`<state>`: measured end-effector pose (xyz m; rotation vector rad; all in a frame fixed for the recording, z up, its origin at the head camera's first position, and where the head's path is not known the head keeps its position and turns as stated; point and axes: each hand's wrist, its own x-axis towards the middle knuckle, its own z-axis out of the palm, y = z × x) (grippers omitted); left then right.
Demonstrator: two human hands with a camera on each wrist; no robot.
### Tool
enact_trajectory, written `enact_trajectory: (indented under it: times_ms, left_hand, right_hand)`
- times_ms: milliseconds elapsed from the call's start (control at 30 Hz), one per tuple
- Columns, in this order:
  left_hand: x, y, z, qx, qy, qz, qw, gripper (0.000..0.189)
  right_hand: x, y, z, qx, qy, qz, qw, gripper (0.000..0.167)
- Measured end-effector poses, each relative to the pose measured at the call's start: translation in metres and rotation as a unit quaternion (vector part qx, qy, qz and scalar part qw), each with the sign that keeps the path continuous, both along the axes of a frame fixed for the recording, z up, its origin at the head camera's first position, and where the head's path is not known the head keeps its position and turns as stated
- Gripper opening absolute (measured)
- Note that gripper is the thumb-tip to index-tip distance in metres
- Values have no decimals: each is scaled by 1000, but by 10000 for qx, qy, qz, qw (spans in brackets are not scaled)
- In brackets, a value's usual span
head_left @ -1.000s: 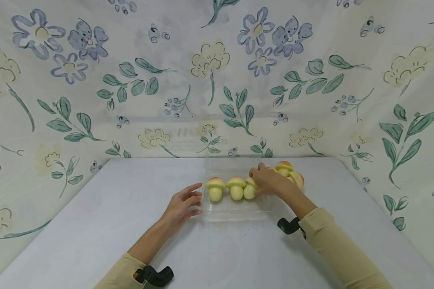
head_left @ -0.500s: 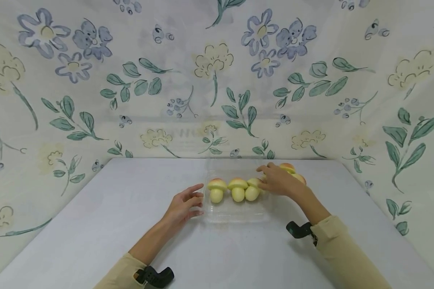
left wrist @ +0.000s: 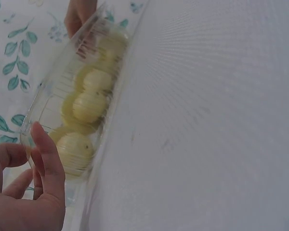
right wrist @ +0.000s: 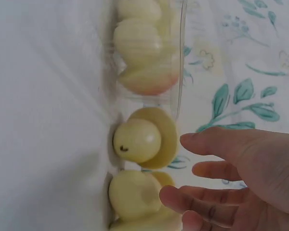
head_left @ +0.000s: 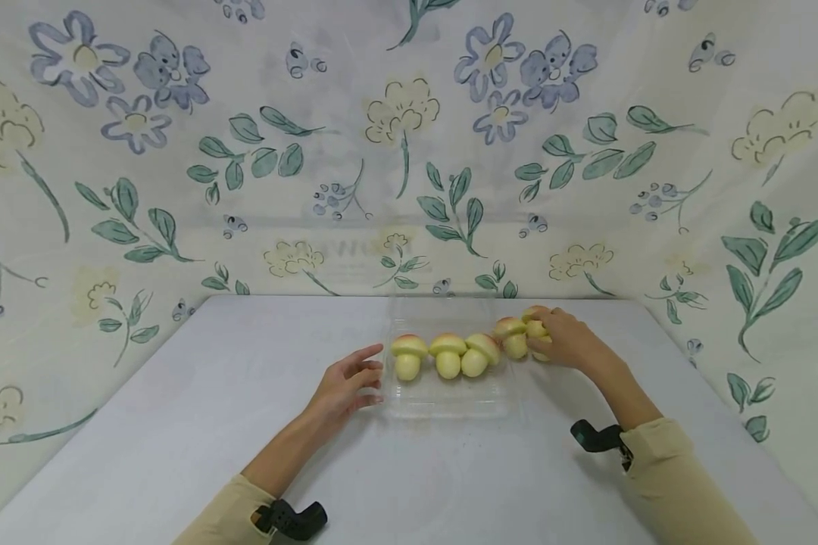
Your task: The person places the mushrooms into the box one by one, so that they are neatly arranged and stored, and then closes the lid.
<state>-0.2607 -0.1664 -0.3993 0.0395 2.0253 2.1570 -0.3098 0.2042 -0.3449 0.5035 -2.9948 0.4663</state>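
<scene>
Three yellow mushroom-shaped pieces with reddish caps lie in a row inside a clear plastic box. My left hand is at the box's left wall, its fingers loosely bent around that end in the left wrist view. To the right of the box, more of these mushroom pieces sit on the table in a small group, partly hidden by my right hand. The right wrist view has that hand's fingers spread, fingertips close to two loose mushroom pieces, nothing gripped between them.
The white table ends at a floral cloth that rises behind and at both sides. The box's clear lid stands up at the back. Dark wrist cameras jut out from both sleeves.
My right hand has left the third mushroom piece in the box and moved right to the loose group, uncovering that piece. The left hand has stayed at the box's left side.
</scene>
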Motion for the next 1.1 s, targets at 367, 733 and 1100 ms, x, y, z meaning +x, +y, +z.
enact_trajectory:
  times_ms: [367,733,1100]
  left_hand:
    - [-1,1,-2,26,-65,79,9999,53]
    - [-2,1,2,51,-23,29,10000,54]
    - [-1,2,1,45,-85,91,9999,53]
  right_hand:
    - [-3,16,-3,127,-86,-330,9993,60]
    - [-10,29,-4,180,-330,-525,9979,53]
    - [-7,39,-3,51,-532,-630,9966,47]
